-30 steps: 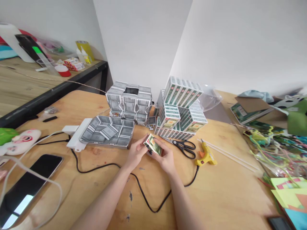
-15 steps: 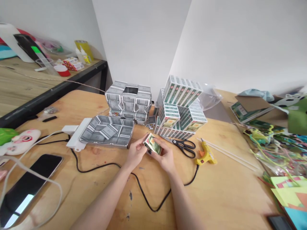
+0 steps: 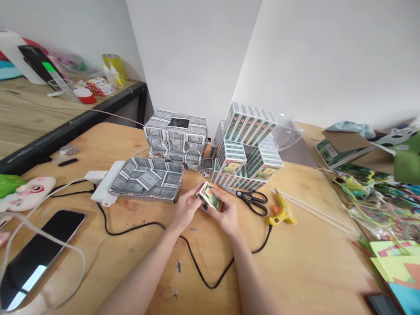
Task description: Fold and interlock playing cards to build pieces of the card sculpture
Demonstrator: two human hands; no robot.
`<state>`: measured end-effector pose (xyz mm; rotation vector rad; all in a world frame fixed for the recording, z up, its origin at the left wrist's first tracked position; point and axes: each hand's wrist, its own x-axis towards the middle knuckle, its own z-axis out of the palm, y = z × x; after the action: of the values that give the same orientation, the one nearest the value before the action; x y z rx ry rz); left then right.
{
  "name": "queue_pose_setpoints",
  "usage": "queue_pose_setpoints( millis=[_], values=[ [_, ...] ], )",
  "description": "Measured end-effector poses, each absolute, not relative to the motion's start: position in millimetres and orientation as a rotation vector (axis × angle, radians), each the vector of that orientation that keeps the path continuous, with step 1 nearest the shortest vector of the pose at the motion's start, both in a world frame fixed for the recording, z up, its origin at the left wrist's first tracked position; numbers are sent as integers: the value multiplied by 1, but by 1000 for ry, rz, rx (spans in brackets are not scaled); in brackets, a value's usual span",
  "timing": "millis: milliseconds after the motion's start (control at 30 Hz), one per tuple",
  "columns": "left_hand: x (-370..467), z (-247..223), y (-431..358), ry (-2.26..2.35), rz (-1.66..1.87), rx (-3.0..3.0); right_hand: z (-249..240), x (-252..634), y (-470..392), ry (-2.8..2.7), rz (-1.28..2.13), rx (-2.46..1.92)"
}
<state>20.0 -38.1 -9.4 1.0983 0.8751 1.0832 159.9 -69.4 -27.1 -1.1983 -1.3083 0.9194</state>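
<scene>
Between my two hands is a small green and white playing card box, tilted above the table. My left hand pinches its left end, and my right hand grips its right side. Beyond them stands a stack of similar card boxes, with several upright in a row on top. A block covered in grey patterned playing cards is left of the stack. In front of that block sits a shallow tray lined with cards, a few lying loose inside.
Black scissors and a yellow glue gun lie to my right, beside thin white glue sticks. The black cord loops under my forearms. A white power strip and a phone are at left. Craft scraps cover the right side.
Both hands keep hold of the card box. It has shifted very slightly, and my left fingers have moved a little at its near end. Everything else stays in place.
</scene>
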Motion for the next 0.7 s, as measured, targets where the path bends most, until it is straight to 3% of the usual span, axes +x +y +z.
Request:
queue_pose_setpoints(
  millis=[700],
  values=[
    [21, -14, -37, 982, 1084, 1249, -27, 161, -69, -1316, 910, -1236]
  ],
)
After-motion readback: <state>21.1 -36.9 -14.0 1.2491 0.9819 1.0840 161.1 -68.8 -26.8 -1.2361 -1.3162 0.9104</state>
